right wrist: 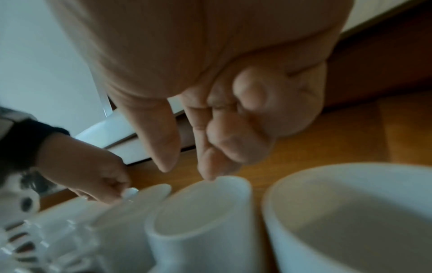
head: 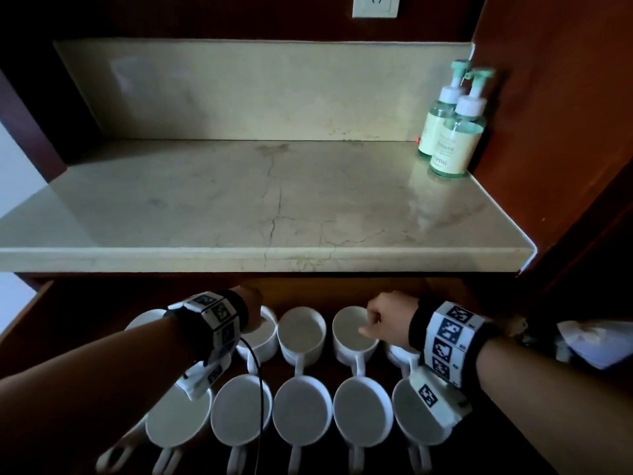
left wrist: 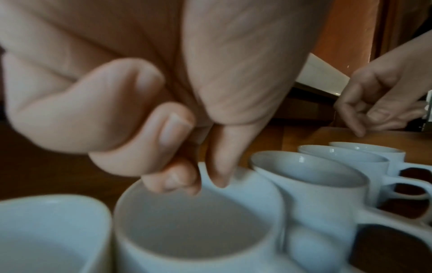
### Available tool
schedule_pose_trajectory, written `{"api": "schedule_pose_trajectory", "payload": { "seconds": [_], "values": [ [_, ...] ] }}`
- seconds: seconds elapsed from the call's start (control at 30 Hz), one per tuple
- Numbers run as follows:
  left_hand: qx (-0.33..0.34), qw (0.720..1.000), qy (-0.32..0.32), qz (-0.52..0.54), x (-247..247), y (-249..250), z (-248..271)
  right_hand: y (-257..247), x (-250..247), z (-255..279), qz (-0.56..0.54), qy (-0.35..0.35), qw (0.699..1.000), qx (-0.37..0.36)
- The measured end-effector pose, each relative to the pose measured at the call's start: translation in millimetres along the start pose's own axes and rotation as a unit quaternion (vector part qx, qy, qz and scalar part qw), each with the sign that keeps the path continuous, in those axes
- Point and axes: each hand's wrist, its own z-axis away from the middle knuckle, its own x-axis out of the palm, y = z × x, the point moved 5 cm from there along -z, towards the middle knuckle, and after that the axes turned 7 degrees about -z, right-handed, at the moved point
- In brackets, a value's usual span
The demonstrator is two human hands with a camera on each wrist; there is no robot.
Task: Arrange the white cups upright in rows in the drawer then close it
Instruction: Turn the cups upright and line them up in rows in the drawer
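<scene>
Cups [head: 302, 332] upright in drawer [head: 68, 323] | fingers [left wrist: 219, 166] at back-row rims

Dim light. Cracked, stained cream marble worktop [head: 239, 207] with matching marble backsplash [head: 260, 90], set in dark reddish-brown wooden cabinetry [head: 548, 97]. White wall socket [head: 376, 5] above. Two green pump bottles [head: 452, 128] at right rear corner.

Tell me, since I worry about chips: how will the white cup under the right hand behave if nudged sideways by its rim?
The glazed white ceramic cup probably slides rather than tips: it looks squat and wide. It is likely to knock its neighbour, which stands close. The right hand only fingers the rim, so its grip may slip.
</scene>
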Motion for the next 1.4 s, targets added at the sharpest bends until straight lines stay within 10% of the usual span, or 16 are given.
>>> {"api": "schedule_pose_trajectory", "payload": {
  "seconds": [0.9, 1.4],
  "values": [
    [0.057, 0.997, -0.007, -0.049, -12, -3, -3, 101, -26, 104, -0.087, 0.118, 0.942, 0.302],
    [0.142, 0.978, 0.147, -0.042, -74, 91, 23, 140, -29, 123, -0.265, 0.116, 0.900, 0.327]
  ]
}}
